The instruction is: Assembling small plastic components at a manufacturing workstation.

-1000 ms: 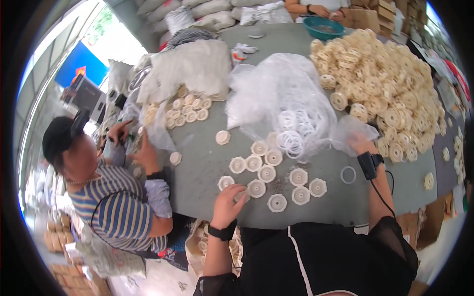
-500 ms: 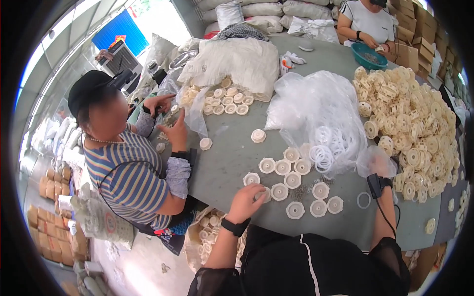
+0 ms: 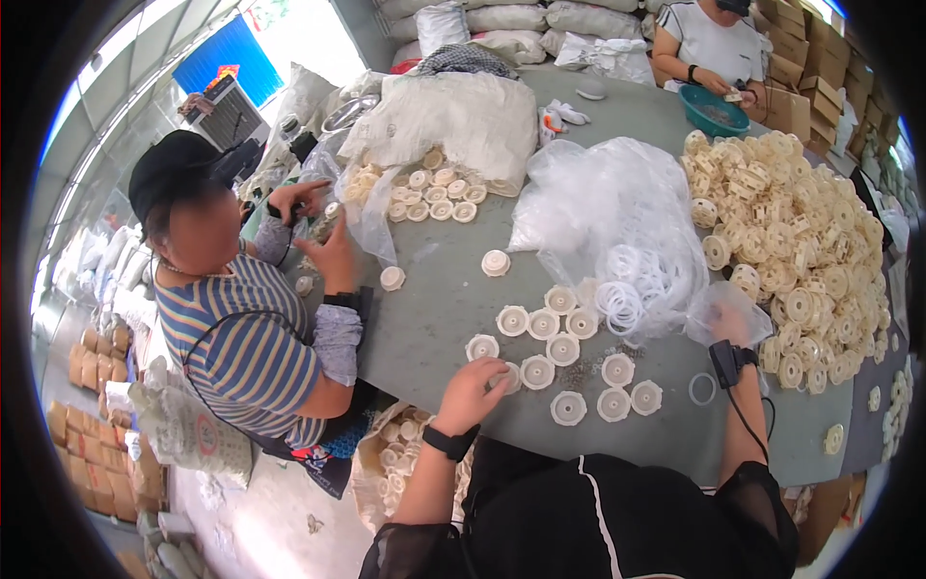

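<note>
My left hand (image 3: 470, 394) is at the near edge of the table, its fingers curled over the rim of a cream round plastic part (image 3: 509, 378). Several similar cream parts (image 3: 537, 372) lie in a loose group just right of it, dish side up. Tiny metal bits (image 3: 590, 361) are scattered among them. My right hand (image 3: 730, 323) is beneath a flap of the clear plastic bag (image 3: 709, 307), which veils its fingers. Beside that flap, white rings (image 3: 622, 294) are heaped at the bag's mouth. One loose ring (image 3: 702, 389) lies on the table nearby.
A tall pile of cream parts (image 3: 791, 241) stands at the right. Left, a co-worker in a striped shirt (image 3: 256, 328) handles parts near a woven sack (image 3: 449, 125). Another person at the far right works over a teal basin (image 3: 714, 111). An open sack of parts (image 3: 395, 454) stands below the table edge.
The whole view has shifted slightly left. My hands keep about the same places relative to the parts and bag. The striped-shirt co-worker's hands have come closer together around a part.
</note>
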The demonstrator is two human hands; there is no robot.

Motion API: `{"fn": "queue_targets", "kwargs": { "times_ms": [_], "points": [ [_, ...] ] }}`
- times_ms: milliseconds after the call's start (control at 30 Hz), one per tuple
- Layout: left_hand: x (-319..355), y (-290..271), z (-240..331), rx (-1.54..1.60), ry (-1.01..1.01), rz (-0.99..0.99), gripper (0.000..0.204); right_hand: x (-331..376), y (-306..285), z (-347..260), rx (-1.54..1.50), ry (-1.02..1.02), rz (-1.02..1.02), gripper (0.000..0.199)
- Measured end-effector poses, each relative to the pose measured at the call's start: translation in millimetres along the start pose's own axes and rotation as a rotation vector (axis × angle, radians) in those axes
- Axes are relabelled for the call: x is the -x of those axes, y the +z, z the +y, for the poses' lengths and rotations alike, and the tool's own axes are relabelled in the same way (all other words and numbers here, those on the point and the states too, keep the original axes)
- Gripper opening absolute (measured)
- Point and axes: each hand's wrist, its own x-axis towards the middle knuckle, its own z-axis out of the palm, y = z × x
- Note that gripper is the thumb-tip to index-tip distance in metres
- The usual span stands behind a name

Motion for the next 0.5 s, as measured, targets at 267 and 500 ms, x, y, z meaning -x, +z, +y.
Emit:
{"fn": "queue_targets", "kwargs": {
  "times_ms": [267, 500],
  "points": [
    [-3, -2, 2, -0.002, -0.011, -0.010, 0.017, 14, -27, -22, -0.146, 0.050, -0.085, 0.027],
    [1, -6, -3, 0.019, -0.049, 0.006, 0.016, 16, -18, -1, -0.326, -0.030, 0.270, 0.024]
  ]
}}
